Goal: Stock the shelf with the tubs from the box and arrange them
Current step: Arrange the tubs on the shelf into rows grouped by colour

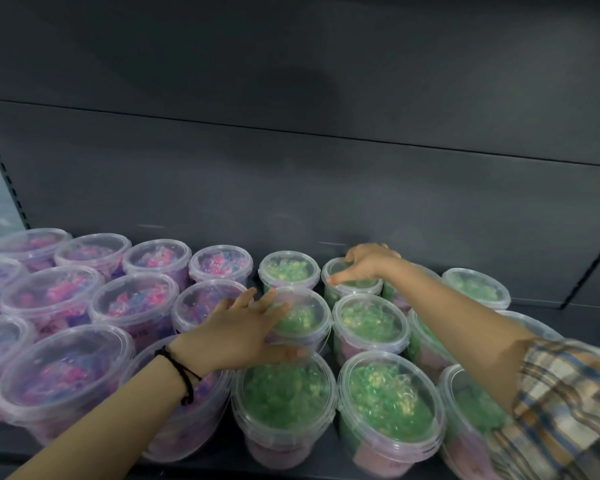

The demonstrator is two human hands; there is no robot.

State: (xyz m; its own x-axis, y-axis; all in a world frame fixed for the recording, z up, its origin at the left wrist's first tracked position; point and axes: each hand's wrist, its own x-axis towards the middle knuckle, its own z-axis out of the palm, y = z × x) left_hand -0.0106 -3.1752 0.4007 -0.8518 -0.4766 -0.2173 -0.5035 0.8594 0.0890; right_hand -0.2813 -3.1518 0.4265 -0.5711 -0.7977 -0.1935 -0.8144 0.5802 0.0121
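Observation:
Clear lidded tubs stand in rows on a dark shelf (pixel 326 474): pink and purple ones (pixel 51 299) on the left, green ones (pixel 388 400) on the right. My left hand (pixel 246 329) lies on the left side of a green tub (pixel 303 318) in the second row, fingers straight over its lid and thumb against its front wall. My right hand (pixel 364 263) reaches to the back row and holds a green tub (pixel 355 284) from above, thumb on the lid and fingers curled over its far rim. The box is not in view.
The shelf's dark back panel (pixel 291 188) rises right behind the back row. A slotted upright (pixel 4 168) bounds the left end and another upright (pixel 596 268) slants at the right. Bare shelf shows at the far right (pixel 568 318). A plaid sleeve (pixel 568 403) covers my right upper arm.

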